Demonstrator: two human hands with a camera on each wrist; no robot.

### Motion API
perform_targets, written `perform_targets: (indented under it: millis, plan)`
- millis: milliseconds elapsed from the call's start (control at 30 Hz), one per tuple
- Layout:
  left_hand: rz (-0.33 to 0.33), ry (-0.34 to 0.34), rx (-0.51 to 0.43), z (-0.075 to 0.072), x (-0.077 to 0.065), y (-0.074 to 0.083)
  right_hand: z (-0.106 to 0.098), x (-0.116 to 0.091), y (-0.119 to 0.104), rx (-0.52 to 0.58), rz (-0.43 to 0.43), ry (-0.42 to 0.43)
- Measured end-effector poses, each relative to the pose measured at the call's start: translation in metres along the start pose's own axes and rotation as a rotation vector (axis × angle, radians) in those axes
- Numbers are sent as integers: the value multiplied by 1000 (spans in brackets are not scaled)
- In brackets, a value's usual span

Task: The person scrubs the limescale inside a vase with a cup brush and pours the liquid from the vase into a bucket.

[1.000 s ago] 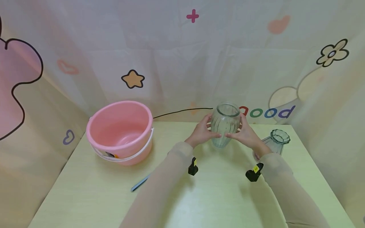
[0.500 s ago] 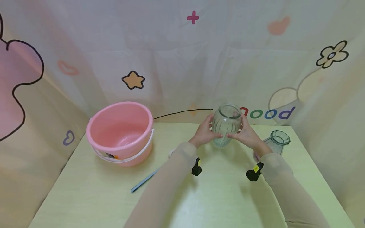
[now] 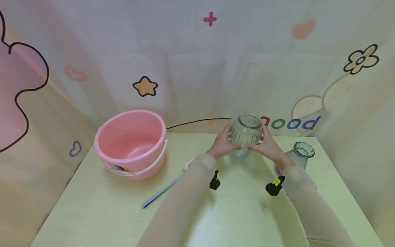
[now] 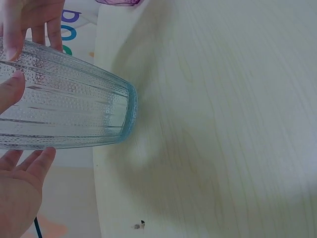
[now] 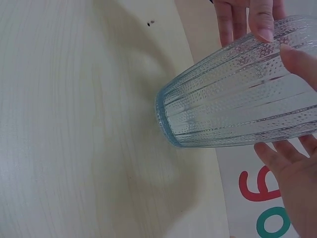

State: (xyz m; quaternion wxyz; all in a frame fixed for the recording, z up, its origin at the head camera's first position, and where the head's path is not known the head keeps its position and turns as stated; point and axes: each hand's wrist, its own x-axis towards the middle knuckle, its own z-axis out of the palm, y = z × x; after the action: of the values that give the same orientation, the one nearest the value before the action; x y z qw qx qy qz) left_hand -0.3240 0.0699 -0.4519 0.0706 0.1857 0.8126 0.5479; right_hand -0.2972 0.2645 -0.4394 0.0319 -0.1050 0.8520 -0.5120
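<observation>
A ribbed clear-green glass vase (image 3: 244, 137) is held between both hands at the back of the table, its round mouth facing up and towards me. My left hand (image 3: 223, 144) grips its left side, thumb in front and fingers behind. On the other side my right hand (image 3: 267, 146) grips it the same way, the two thumbs nearly meeting. In the left wrist view the vase's thick base (image 4: 130, 114) hangs over the tabletop, with shadows beside it. The dotted texture between the ribs (image 5: 233, 104) shows plainly in the right wrist view.
At left stands a pink bucket (image 3: 100, 147) with its white handle down. A blue stick (image 3: 160, 193) runs under my left forearm, with a white piece (image 3: 186, 166) near it. Behind my right wrist is a second glass vase (image 3: 303, 150) with a wavy rim, beside something purplish (image 3: 277, 170).
The vase has shifted slightly right and tilts a little more, its mouth leaning right. My left hand and forearm have moved right with it, uncovering more of the blue stick.
</observation>
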Motion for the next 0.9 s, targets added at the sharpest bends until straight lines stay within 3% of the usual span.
perform_targets:
  millis: [233, 467, 733, 900]
  plan:
    - [-15, -21, -14, 0, -1, 0, 3, -9, -21, 32, -22, -7]
    - [-17, -29, -18, 0, -1, 1, 7, -2, 7, 26, -37, 24]
    - [-13, -22, -24, -1, -3, 2, 8, -6, -2, 24, -62, 33]
    - [4, -35, -6, -7, -9, 3, 5, -11, 3, -41, -88, 65]
